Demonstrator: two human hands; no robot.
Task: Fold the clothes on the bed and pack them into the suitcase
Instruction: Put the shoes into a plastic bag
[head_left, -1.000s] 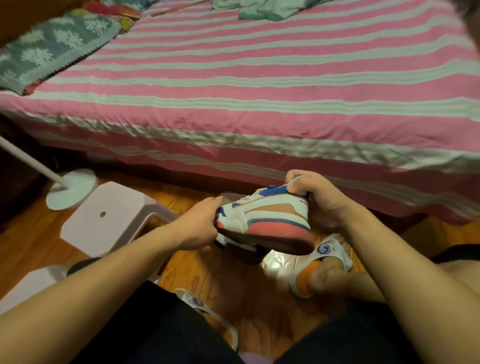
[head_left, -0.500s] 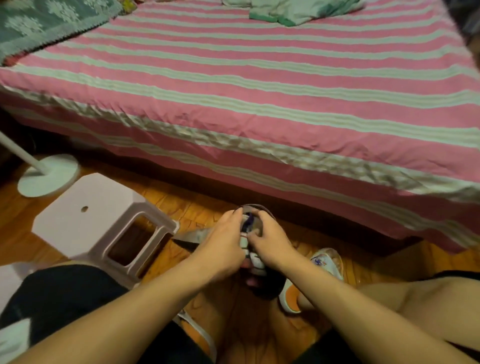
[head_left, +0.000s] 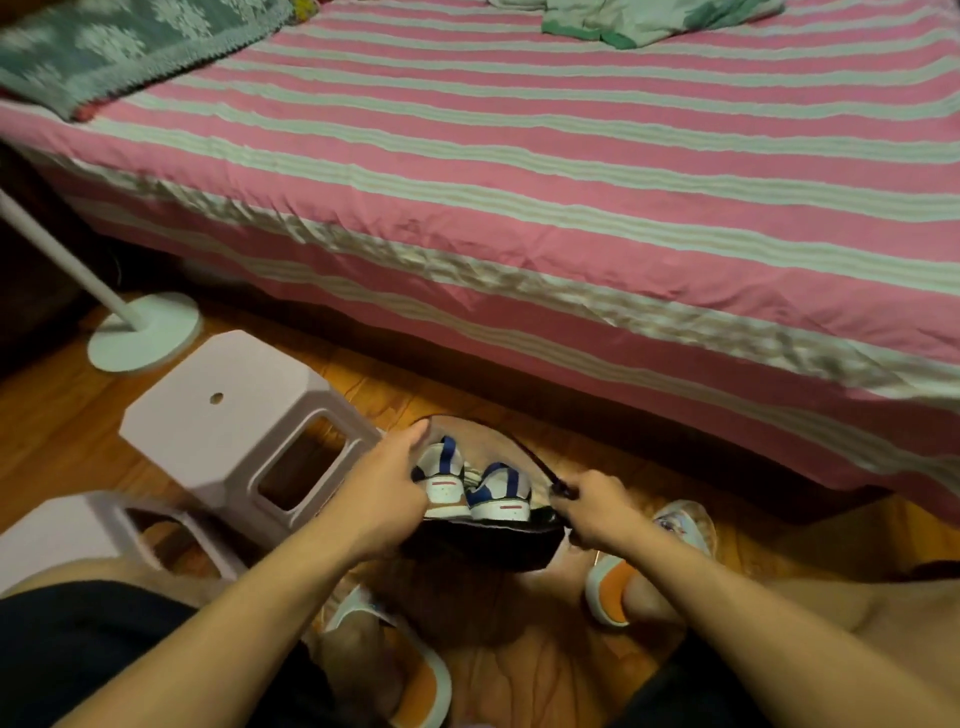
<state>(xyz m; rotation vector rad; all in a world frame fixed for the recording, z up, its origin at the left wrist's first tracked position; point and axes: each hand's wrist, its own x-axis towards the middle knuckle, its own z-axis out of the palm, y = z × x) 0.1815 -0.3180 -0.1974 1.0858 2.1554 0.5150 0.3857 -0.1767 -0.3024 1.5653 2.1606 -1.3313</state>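
Sneakers (head_left: 470, 486), two of them in white with blue bands, are seen heel-up inside a dark shoe bag (head_left: 488, 540) held open above the wooden floor (head_left: 57, 421), near the bed's edge. The toes are hidden inside the bag, whose lower part is lost in shadow. The bag's left rim is gripped by the left hand (head_left: 384, 493), fingers curled over the edge beside the left sneaker. A dark strap or rim at the bag's right side is pinched by the right hand (head_left: 597, 512); the fingertips are hidden behind the knuckles, so the exact hold cannot be made out.

A pink bed (head_left: 519, 171) with pale stripes fills the far half of the view. A pale green garment (head_left: 639, 21) lies crumpled at the bed's far edge, cut off by the frame. A green patterned blanket (head_left: 114, 52) is seen at the far left corner, also cut off. No suitcase can be identified.

On the floor to the left stand a white plastic stool (head_left: 223, 410), a second stool (head_left: 78, 525) partly cut off, and a white lamp base (head_left: 145, 332). Orange-soled slippers (head_left: 613, 582) are worn on the feet, which are partly covered by the arms.
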